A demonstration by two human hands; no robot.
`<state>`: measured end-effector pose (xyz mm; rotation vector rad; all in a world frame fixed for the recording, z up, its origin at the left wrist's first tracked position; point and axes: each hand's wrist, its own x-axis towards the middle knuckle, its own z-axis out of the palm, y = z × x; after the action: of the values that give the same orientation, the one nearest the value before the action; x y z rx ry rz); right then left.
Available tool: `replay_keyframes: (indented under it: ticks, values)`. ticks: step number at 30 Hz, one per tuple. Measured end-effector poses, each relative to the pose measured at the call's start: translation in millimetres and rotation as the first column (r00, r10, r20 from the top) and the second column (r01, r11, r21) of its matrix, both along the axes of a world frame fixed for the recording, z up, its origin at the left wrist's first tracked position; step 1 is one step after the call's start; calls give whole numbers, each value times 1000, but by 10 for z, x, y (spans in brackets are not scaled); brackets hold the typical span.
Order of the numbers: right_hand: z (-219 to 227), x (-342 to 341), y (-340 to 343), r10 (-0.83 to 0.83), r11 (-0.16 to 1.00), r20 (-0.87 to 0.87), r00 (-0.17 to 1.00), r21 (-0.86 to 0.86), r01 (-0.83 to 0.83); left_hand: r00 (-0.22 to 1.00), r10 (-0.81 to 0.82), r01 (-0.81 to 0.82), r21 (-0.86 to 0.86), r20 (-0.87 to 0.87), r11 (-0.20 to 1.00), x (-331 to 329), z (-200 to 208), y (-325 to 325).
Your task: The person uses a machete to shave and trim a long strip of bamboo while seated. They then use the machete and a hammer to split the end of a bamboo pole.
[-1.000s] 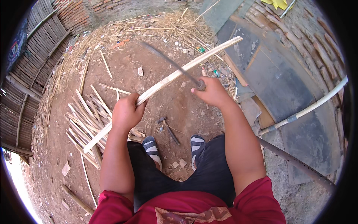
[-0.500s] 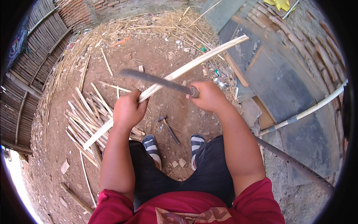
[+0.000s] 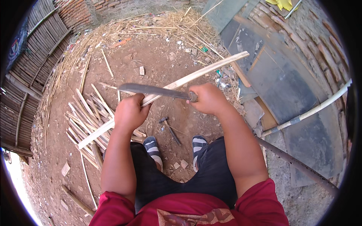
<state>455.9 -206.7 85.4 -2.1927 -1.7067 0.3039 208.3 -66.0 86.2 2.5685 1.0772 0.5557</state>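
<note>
A long pale bamboo strip [image 3: 203, 71] runs slantwise in front of me, its far end up to the right and its near end down to the left. My left hand [image 3: 130, 113] is closed around it below the middle. In my right hand [image 3: 208, 98] is the handle of a machete [image 3: 154, 90], gripped tightly. Its long dark blade points left and crosses the strip just beyond my left hand. The blade's tip is somewhat blurred, and I cannot tell how deep its edge sits against the strip.
Several split strips lie in a pile [image 3: 88, 124] on the dirt at the left. A hammer [image 3: 170, 130] rests on the ground between my feet. Dark boards [image 3: 290, 86] lean by the brick wall on the right, near a pale pole [image 3: 309, 111]. Straw [image 3: 177, 24] covers the far ground.
The machete blade has come nearer, toward my left hand. The strip's far end has dropped and its near end has shifted left. Both hands keep their grips.
</note>
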Motion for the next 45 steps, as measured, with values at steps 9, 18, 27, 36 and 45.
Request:
replay_keyframes:
  ticks: [9,18,27,36,45]
  values:
    - [-213,527,-104,-299,878,-130,945,351,326,998,49,-49,9,-28,999,-94,66,85]
    - [-26,131,-14,-25,1000,-169,985,-6,24,999,-28,27,-34,-38,999,-86,15,15]
    - [-10,377,-146,-229,973,-291,929,-45,226,994,25,-25,-3,-109,1000,-63,82,51]
    - [-337,748,-159,-223,949,-191,956,183,258,999,18,-19,-16,-44,1000,-91,125,62]
    - [47,153,-87,22,1000,-138,990,-9,-23,1000,-18,18,21,11,1000,-87,-7,78]
